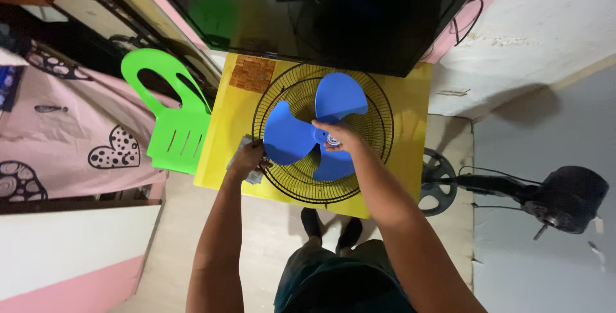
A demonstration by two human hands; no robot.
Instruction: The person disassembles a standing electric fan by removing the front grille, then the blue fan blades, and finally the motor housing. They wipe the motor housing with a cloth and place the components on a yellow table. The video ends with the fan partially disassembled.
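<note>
Your right hand (339,136) grips the blue fan blade (314,127) at its hub; your left hand (247,159) holds the black wire guard's (378,120) rim.

Blue three-bladed fan blade (314,130): plastic, lying flat inside the grille, hub near its centre, one blade toward the table's far edge, one toward the left edge, one toward the near edge. Black wire fan grille (378,117): round, dished, lying flat on the yellow table (410,95), reaching its near edge.
</note>
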